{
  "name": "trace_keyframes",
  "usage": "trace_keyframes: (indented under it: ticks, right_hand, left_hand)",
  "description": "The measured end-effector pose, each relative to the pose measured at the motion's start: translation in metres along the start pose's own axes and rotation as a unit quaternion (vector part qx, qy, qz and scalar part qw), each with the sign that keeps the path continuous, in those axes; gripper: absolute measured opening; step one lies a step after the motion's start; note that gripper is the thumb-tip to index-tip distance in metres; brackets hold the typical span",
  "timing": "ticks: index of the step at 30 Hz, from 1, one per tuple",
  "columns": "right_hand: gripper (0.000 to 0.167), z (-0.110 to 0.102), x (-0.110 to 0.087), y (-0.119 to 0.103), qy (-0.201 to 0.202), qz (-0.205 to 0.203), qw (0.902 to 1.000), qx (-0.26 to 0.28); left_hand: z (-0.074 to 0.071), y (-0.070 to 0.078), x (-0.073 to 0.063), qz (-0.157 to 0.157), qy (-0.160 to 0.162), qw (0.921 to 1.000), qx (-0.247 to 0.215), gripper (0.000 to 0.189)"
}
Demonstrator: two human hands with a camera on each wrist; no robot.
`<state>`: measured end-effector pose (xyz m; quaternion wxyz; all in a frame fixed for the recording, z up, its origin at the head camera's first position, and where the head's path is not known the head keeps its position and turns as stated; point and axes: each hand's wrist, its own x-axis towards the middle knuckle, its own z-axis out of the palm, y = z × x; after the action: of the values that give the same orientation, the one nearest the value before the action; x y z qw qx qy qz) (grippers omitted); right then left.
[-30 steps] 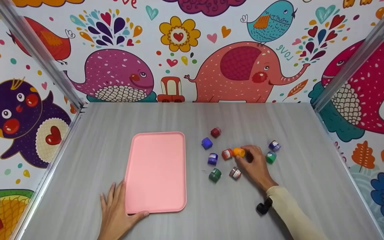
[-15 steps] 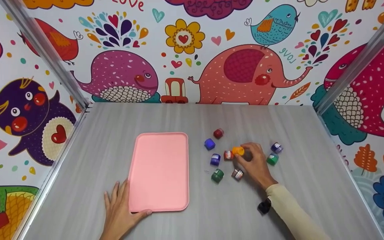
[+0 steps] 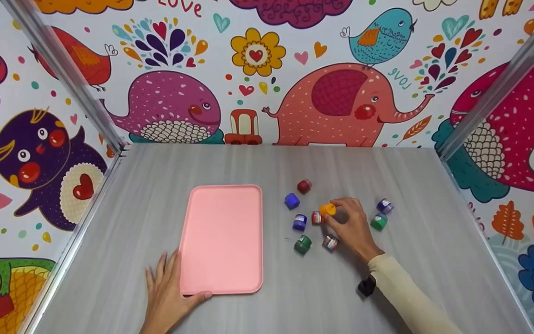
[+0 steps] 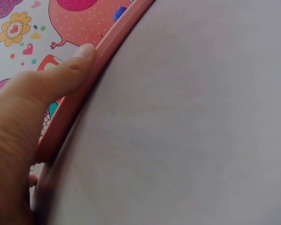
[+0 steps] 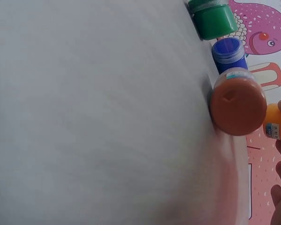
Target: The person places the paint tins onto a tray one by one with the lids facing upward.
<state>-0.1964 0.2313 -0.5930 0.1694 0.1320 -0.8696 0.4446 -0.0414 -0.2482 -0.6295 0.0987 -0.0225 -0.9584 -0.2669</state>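
My right hand (image 3: 351, 228) pinches a small orange paint jar (image 3: 327, 209) between thumb and fingers, close beside a red paint jar (image 3: 317, 218). In the right wrist view the orange paint jar (image 5: 276, 123) shows its label, and a brown paint jar (image 5: 239, 104) looms nearest the camera. At the lower left of a pink tray (image 3: 223, 239), my left hand (image 3: 167, 292) rests with its fingers along the side edge and its thumb at the front edge. The left wrist view has that thumb lying against the rim of the pink tray (image 4: 77, 101).
Around the right hand stand or lie more jars: dark red (image 3: 304, 186), violet-blue (image 3: 292, 201), blue (image 3: 300, 222), dark green (image 3: 302, 244) and brown (image 3: 330, 242). Off to the right are a green jar (image 3: 379, 221) and a dark blue one (image 3: 385, 205). Patterned walls enclose the grey table (image 3: 155, 185).
The orange jar has moved slightly left and up in my right hand, now overlapping the red jar's edge. My left hand keeps its place at the tray. The head view has shifted a little.
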Motion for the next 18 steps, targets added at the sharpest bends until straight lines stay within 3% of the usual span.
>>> trace_keyframes:
  ticks: [12,18]
  right_hand:
    - [0.042,0.01,0.002,-0.014,-0.027,-0.007,0.9996,0.003]
    - [0.036,0.017,0.002,-0.025,-0.04,0.009,0.9992,-0.003]
  left_hand:
    - [-0.002,0.001,0.002,-0.013,-0.012,0.9998,0.005,0.142]
    - [-0.002,0.0,0.001,-0.011,-0.011,0.9999,0.005,0.141]
